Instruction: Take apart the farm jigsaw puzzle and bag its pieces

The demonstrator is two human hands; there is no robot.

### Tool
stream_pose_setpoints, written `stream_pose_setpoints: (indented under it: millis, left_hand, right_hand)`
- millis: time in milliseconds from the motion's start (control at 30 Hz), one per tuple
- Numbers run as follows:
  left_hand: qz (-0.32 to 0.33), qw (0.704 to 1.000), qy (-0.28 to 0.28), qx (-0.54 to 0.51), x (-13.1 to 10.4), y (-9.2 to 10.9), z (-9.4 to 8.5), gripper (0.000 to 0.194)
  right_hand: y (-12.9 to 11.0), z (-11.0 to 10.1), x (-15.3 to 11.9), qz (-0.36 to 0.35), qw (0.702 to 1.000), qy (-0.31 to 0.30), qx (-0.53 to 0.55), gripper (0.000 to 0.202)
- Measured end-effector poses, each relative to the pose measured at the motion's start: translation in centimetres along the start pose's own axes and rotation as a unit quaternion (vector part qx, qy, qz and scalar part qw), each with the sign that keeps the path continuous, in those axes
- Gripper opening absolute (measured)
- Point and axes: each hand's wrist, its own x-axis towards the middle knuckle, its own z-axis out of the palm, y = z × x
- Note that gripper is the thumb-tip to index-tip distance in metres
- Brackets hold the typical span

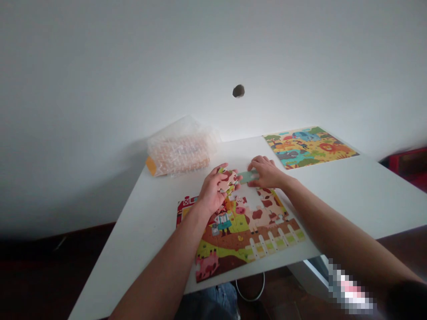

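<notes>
A partly assembled farm jigsaw puzzle (233, 226) lies on the white table, showing a farmer, a spotted cow, a pig and a white fence. A gap shows in its upper part, above the cow. My left hand (213, 189) is over the puzzle's upper left and holds several puzzle pieces (228, 180) with brown and cream patches. To its right, my right hand (265, 172) pinches a pale green puzzle piece (247, 177) between thumb and fingers, just beyond the puzzle's top edge.
At the table's back left sits a bubble-wrapped package (182, 153) with an orange corner. A safari picture puzzle (310, 146) lies at the back right. The white table (140, 231) meets a wall with a round hole (238, 91). Something red (408, 164) stands beyond the right edge.
</notes>
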Motion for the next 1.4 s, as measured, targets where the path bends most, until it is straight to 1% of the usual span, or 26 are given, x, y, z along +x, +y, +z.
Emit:
stream_pose_setpoints:
  millis: [67, 133, 233, 300, 400, 467, 533, 600, 667, 733, 800, 833, 867, 900, 967, 1000, 1033, 1067, 1100, 1133, 1200, 1267, 1300, 1333, 1400]
  left_hand:
    - [0.008, 1.0, 0.011, 0.003, 0.0, 0.0, 0.1, 0.051]
    - [0.031, 0.999, 0.029, 0.01, 0.2, -0.1, 0.0, 0.054]
    - [0.079, 0.994, 0.069, 0.022, 0.6, -0.2, -0.2, 0.06]
    - [0.106, 0.99, 0.088, 0.035, 0.9, -0.4, -0.3, 0.059]
    - [0.131, 0.985, 0.092, 0.065, 0.9, -0.8, -0.2, 0.052]
    - [0.139, 0.983, 0.078, 0.087, 0.7, -1.1, 0.1, 0.047]
    - [0.142, 0.984, 0.039, 0.101, 0.4, -1.3, 0.3, 0.043]
    - [0.138, 0.984, -0.013, 0.115, 0.2, -1.5, 0.5, 0.042]
    - [0.134, 0.98, -0.034, 0.141, 0.1, -1.7, 0.5, 0.044]
    - [0.136, 0.977, -0.015, 0.165, 0.2, -1.8, 0.3, 0.044]
    - [0.142, 0.976, 0.02, 0.164, 0.3, -1.7, 0.2, 0.041]
    - [0.143, 0.977, 0.034, 0.155, 0.4, -1.6, 0.2, 0.039]
    - [0.143, 0.978, 0.045, 0.143, 0.5, -1.5, 0.2, 0.037]
    - [0.141, 0.98, 0.054, 0.131, 0.5, -1.4, 0.2, 0.037]
    - [0.131, 0.983, 0.06, 0.112, 0.5, -1.1, 0.3, 0.039]
    - [0.124, 0.985, 0.057, 0.104, 0.5, -1.0, 0.3, 0.04]
    - [0.116, 0.987, 0.048, 0.095, 0.4, -0.9, 0.4, 0.042]
    - [0.106, 0.99, 0.033, 0.085, 0.4, -0.9, 0.5, 0.042]
    - [0.094, 0.993, 0.012, 0.075, 0.3, -0.9, 0.6, 0.042]
    - [0.083, 0.994, -0.011, 0.065, 0.2, -0.9, 0.7, 0.041]
    - [0.069, 0.995, -0.044, 0.054, 0.0, -1.1, 0.8, 0.041]
    - [0.07, 0.995, -0.041, 0.052, 0.1, -1.2, 0.7, 0.043]
    - [0.075, 0.996, -0.025, 0.05, 0.1, -1.2, 0.6, 0.045]
    - [0.079, 0.996, -0.005, 0.046, 0.2, -1.1, 0.4, 0.047]
    - [0.081, 0.996, 0.031, 0.03, 0.5, -0.8, -0.1, 0.051]
  right_hand:
    - [-0.1, 0.2, 0.3, 0.003, 1.0, 0.006, 0.013, 0.053]
    - [-0.2, 0.3, 0.6, -0.002, 0.998, 0.014, 0.055, 0.049]
    - [-0.2, 0.4, 0.9, -0.011, 0.984, 0.009, 0.18, 0.03]
    - [-0.2, 0.5, 1.0, -0.018, 0.963, 0.01, 0.27, 0.021]
    - [-0.6, 0.4, 0.9, -0.032, 0.925, 0.044, 0.375, 0.022]
    - [-1.3, 0.2, 0.8, -0.04, 0.896, 0.065, 0.438, 0.025]
    - [-2.1, -0.1, 0.6, -0.049, 0.871, 0.06, 0.485, 0.027]
    - [-2.9, -0.2, 0.5, -0.059, 0.861, 0.036, 0.505, 0.03]
    - [-3.4, 0.0, 0.4, -0.065, 0.866, 0.019, 0.495, 0.036]
    - [-3.3, 0.3, 0.4, -0.063, 0.883, 0.01, 0.464, 0.044]
    - [-3.0, 0.5, 0.4, -0.049, 0.898, 0.0, 0.438, 0.043]
    - [-2.8, 0.5, 0.5, -0.04, 0.899, -0.005, 0.437, 0.04]
    - [-2.6, 0.4, 0.5, -0.031, 0.893, -0.008, 0.449, 0.038]
    - [-2.5, 0.3, 0.5, -0.024, 0.881, -0.01, 0.473, 0.037]
    - [-2.5, -0.1, 0.5, -0.018, 0.844, -0.007, 0.536, 0.041]
    - [-2.7, -0.2, 0.4, -0.017, 0.826, -0.002, 0.563, 0.043]
    - [-3.0, -0.3, 0.4, -0.016, 0.815, 0.004, 0.579, 0.044]
    - [-3.4, -0.3, 0.4, -0.014, 0.814, 0.013, 0.581, 0.045]
    - [-3.8, -0.2, 0.3, -0.014, 0.824, 0.025, 0.565, 0.044]
    - [-4.3, -0.2, 0.2, -0.014, 0.845, 0.038, 0.533, 0.043]
    - [-5.0, -0.1, 0.1, -0.026, 0.9, 0.073, 0.428, 0.038]
    - [-5.0, -0.4, -0.2, -0.045, 0.945, 0.102, 0.309, 0.036]
    - [-4.8, -0.6, -0.4, -0.058, 0.96, 0.098, 0.255, 0.036]
    - [-4.3, -0.9, -0.6, -0.074, 0.972, 0.077, 0.207, 0.038]
    - [-3.2, -1.4, -1.0, -0.106, 0.987, 0.004, 0.123, 0.047]
